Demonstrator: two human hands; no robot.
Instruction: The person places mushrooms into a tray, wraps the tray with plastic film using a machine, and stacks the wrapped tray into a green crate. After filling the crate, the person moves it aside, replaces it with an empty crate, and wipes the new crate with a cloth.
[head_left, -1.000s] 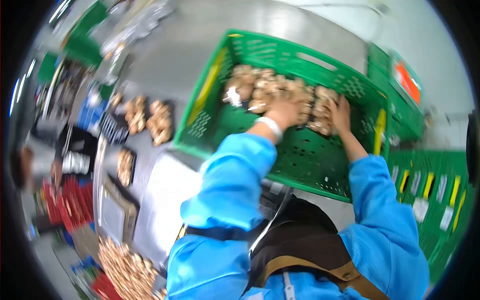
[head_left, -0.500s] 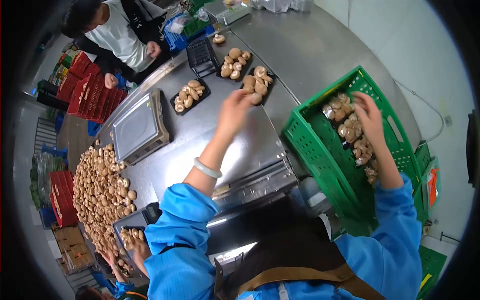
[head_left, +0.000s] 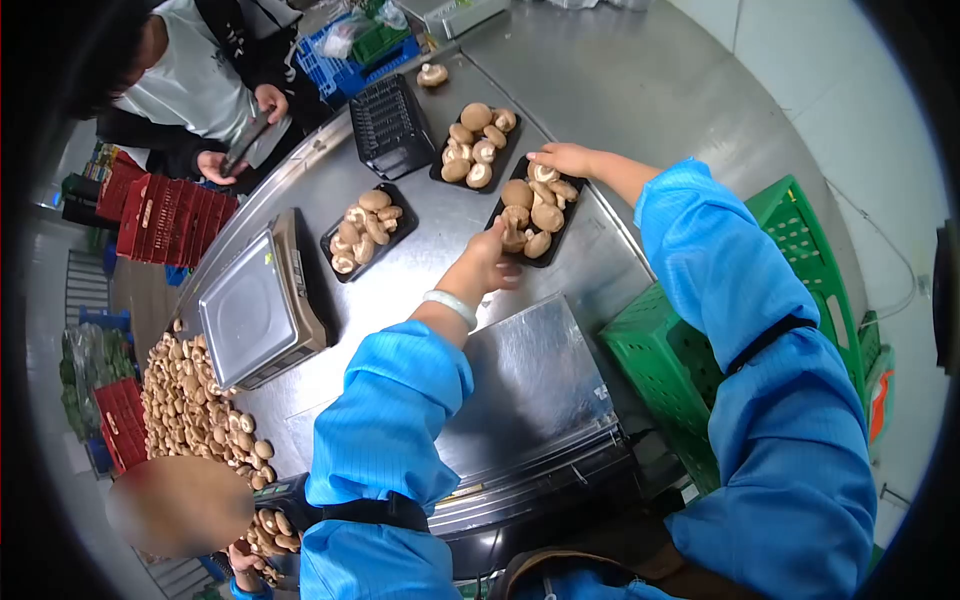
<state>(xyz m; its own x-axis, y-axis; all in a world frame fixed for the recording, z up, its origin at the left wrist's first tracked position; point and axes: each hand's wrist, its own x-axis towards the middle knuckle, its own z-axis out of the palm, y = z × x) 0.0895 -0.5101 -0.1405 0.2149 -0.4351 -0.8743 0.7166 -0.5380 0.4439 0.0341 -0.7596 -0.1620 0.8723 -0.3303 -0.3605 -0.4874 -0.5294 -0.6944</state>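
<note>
A black tray of brown mushrooms (head_left: 546,203) lies on the steel table, with both my hands at it. My left hand (head_left: 487,262), below a pale bracelet, is at the tray's lower left end, fingers by a mushroom; whether it grips is unclear. At the upper end, my right hand (head_left: 563,160) reaches across from the right, its fingertips at the tray's edge and partly hidden. Left of this tray are a second mushroom tray (head_left: 476,145) and a third (head_left: 368,231). Empty black trays (head_left: 391,125) are stacked behind.
A scale (head_left: 262,304) stands left, beside a large mushroom pile (head_left: 195,405). The green crate (head_left: 660,345) is at the right, partly behind my right sleeve. Across the table, a person (head_left: 205,100) holds a dark object. Another person is at lower left.
My right hand has left the green crate and come over to the mushroom tray. My left hand stays near that tray's lower end. The person opposite now holds a dark object.
</note>
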